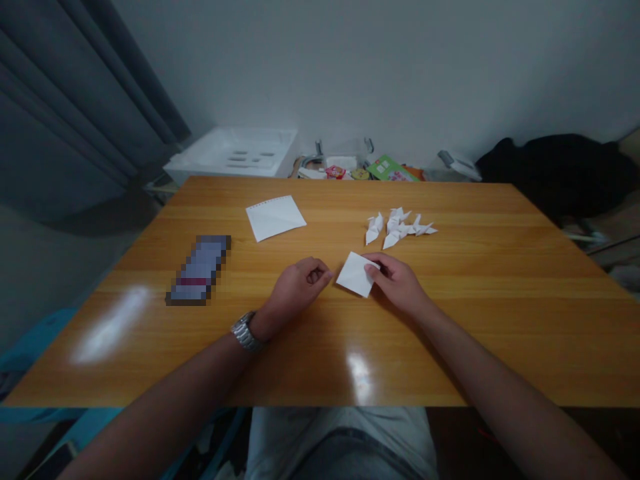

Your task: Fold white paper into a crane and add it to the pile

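My right hand (398, 281) pinches a small folded white paper (355, 274) by its right edge, thumb on top, just above the wooden table (450, 333). My left hand (299, 287), with a metal watch on the wrist, rests on the table just left of the paper, fingers curled in a loose fist with nothing visible in them. Beyond my right hand lies a cluster of several white folded paper cranes (399, 227). A flat white sheet (275, 217) lies farther back to the left.
A blurred dark rectangular object (199, 269) lies on the table's left side. Behind the table stand a white plastic tray (235, 153), small colourful items (365, 168) and a dark cloth heap (555, 170). A curtain hangs at left.
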Motion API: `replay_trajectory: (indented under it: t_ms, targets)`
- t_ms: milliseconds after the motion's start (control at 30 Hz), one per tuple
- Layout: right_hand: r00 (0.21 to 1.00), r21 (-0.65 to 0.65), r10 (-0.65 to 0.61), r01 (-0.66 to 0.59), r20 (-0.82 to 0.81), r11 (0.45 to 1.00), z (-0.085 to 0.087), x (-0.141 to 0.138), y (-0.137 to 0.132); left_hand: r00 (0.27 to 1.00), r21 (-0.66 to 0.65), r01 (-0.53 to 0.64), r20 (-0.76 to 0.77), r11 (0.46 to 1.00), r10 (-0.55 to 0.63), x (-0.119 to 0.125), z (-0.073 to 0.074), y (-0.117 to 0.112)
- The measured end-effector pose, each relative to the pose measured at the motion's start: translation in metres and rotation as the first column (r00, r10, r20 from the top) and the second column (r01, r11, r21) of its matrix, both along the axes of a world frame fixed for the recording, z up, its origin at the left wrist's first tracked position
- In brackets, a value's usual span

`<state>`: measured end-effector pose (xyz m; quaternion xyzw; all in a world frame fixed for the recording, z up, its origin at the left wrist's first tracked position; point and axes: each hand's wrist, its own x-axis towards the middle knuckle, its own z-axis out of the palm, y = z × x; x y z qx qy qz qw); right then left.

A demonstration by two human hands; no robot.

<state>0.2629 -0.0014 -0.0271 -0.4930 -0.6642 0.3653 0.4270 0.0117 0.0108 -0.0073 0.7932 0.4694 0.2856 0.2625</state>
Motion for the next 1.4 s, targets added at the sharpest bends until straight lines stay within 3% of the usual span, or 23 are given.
replay_trajectory:
  t_ms: [133, 267, 400, 533, 833, 1033, 1400]
  targets:
    - [0.979, 0.047, -0.014, 0.005, 0.205, 0.999, 0.002, 0.004, 0.000, 0.999, 0.100, 0.054, -0.012, 0.994, -0.053, 0.000, 0.003, 0.000]
    - [0.925, 0.077, 0.023, -0.056, 0.378, 0.995, 0.002, 0.005, 0.001, 0.960, 0.206, 0.276, -0.102, 0.939, -0.260, 0.001, 0.002, -0.002]
    - [0.898, 0.140, 0.058, -0.131, 0.436, 0.981, 0.002, 0.004, 0.003, 0.897, 0.222, 0.429, -0.218, 0.876, -0.384, 0.001, -0.005, -0.005]
    - [0.903, 0.193, 0.076, -0.171, 0.422, 0.966, 0.000, 0.003, 0.004, 0.848, 0.225, 0.497, -0.331, 0.838, -0.414, -0.001, -0.011, -0.005]
    - [0.918, 0.223, 0.057, -0.155, 0.393, 0.962, -0.001, 0.003, 0.005, 0.845, 0.238, 0.465, -0.405, 0.853, -0.348, 0.003, -0.009, -0.009]
    - [0.871, 0.313, 0.101, -0.279, 0.481, 0.908, 0.000, 0.009, 0.007, 0.874, 0.241, 0.360, -0.425, 0.901, -0.235, 0.004, -0.004, -0.011]
    - [0.820, 0.231, 0.239, -0.405, 0.520, 0.885, 0.004, 0.013, 0.005, 0.918, 0.228, 0.280, -0.349, 0.933, -0.190, 0.012, -0.005, -0.015]
